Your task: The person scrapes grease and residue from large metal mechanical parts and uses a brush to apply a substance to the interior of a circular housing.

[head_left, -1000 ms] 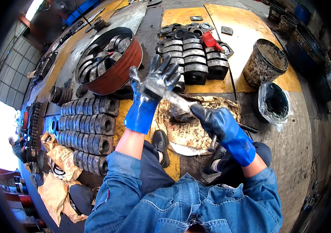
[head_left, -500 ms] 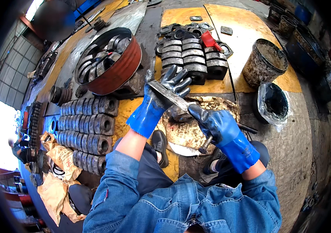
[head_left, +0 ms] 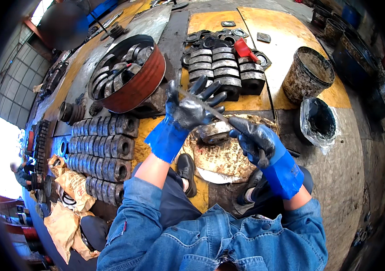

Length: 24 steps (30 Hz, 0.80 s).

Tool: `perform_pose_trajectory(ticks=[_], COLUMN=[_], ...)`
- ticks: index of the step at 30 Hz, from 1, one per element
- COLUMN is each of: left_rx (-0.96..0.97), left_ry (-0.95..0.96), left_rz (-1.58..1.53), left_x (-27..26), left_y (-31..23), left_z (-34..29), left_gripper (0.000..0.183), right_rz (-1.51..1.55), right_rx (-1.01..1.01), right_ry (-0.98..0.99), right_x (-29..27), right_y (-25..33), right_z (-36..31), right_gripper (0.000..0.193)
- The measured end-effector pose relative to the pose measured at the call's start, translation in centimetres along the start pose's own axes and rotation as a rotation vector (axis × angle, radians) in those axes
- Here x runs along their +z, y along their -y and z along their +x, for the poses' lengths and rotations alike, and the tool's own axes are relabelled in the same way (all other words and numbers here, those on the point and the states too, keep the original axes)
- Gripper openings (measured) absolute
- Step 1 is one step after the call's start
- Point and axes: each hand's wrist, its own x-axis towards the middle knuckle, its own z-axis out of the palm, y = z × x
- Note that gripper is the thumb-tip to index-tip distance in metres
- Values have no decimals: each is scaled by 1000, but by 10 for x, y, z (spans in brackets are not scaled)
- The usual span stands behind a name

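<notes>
Both my hands wear blue gloves with blackened palms and fingers. My right hand (head_left: pixel 258 140) is closed around one end of a long, narrow flat metal blade (head_left: pixel 201 106), which slants up to the left. My left hand (head_left: pixel 190 108) lies palm up with its fingers spread, and the blade runs across it. Seen nearly edge-on, the blade does not show its exact kind. Below the hands, a dark greasy metal block (head_left: pixel 215 132) rests on a stained round work surface (head_left: pixel 219 162). The end of a dark rod (head_left: pixel 294 153) shows beside my right glove.
Rows of dark bearing-housing-like blocks (head_left: pixel 102 146) stand at left, with more (head_left: pixel 226 74) ahead near a red scoop-like tool (head_left: pixel 245 50). A rust-red drum (head_left: pixel 138 86) holds curved parts. At right are a crusted bucket (head_left: pixel 307 74) and a plastic-lined bucket (head_left: pixel 317 122). Torn paper bags (head_left: pixel 68 226) lie lower left.
The blade has turned from showing its broad face to nearly edge-on. My right hand has rotated and shifted slightly right; my left palm has opened upward more and moved slightly right.
</notes>
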Motion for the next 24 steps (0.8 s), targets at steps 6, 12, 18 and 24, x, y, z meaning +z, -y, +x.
perform_pose_trajectory(ticks=[6, 12, 18, 24], left_rx=[-65, -88, 17, 56], left_ry=[110, 155, -54, -359], left_rz=[-11, 18, -6, 146], left_x=[23, 2, -6, -20], left_y=[-3, 4, -13, -11], left_z=[-2, -1, 0, 3], left_gripper=[92, 96, 82, 73], right_rz=[-232, 22, -1123, -1234], right_rx=[-65, -106, -620, -783], right_ry=[44, -4, 75, -37], right_x=[-4, -1, 2, 5], right_y=[-10, -8, 5, -6], right_z=[5, 11, -5, 2], right_gripper=[48, 48, 39, 23])
